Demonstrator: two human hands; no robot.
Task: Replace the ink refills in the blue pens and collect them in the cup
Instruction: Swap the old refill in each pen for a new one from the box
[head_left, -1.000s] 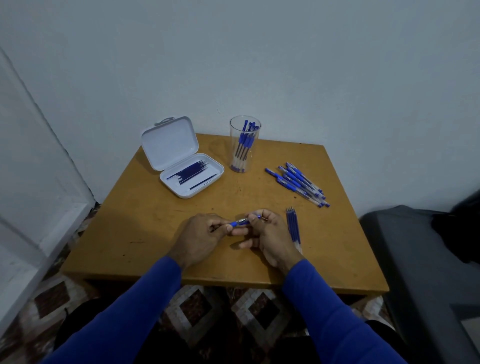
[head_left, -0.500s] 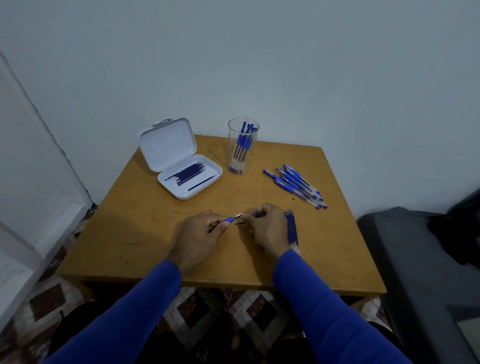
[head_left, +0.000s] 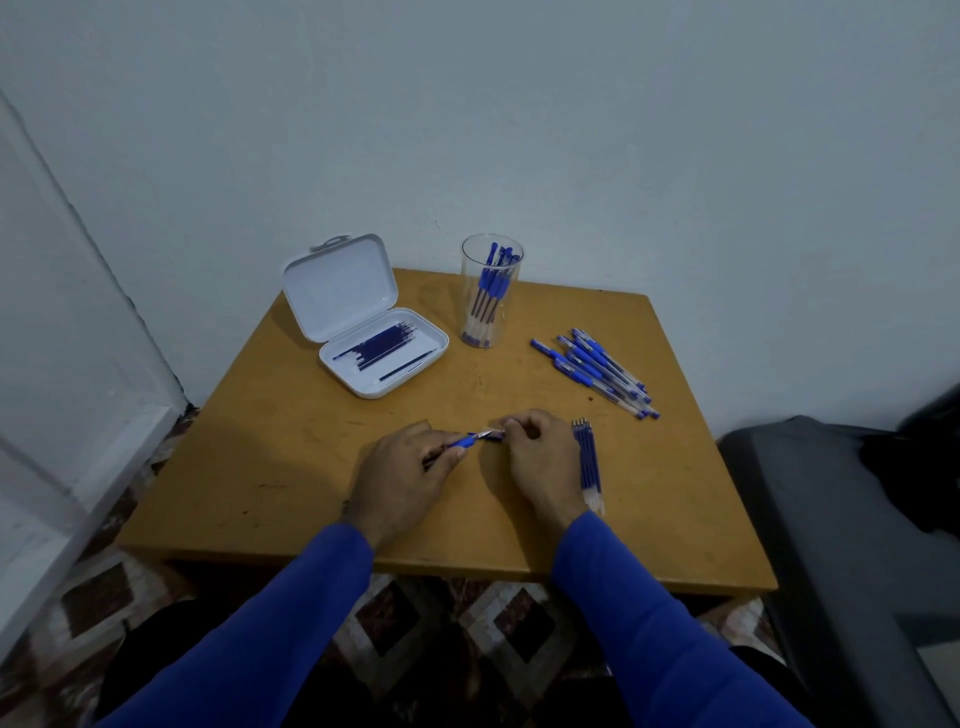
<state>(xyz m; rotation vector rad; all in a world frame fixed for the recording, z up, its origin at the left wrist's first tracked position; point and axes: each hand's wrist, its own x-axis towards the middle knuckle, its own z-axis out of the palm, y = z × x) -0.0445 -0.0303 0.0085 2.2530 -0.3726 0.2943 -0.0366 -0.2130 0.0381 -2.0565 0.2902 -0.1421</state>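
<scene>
Since a second ago, both of my hands have slid a little farther from me across the desk, and the gap between them has closed again: half a second back the tip piece and the barrel looked pulled apart, now they meet. My left hand curls round the blue pen, fingers wrapped on the barrel, with the blue grip section sticking out past my thumb. My right hand pinches the small piece at the pen's tip end between thumb and fingertips; how tightly I cannot tell, as the knuckles hide it. The pen's long axis runs from lower left to upper right, almost level with the front edge of the desk, its tip toward my right hand and its rear end buried in my left palm.

Just beside my right hand lies a bundle of refills, their length running away from me and their metal tips toward the wall. A loose pile of pens lies near the far right of the desk, slanted diagonally. The clear cup stands upright at the back, holding several blue pens on end. Left of it, the white case sits with its lid raised and dark refills lying inside.
</scene>
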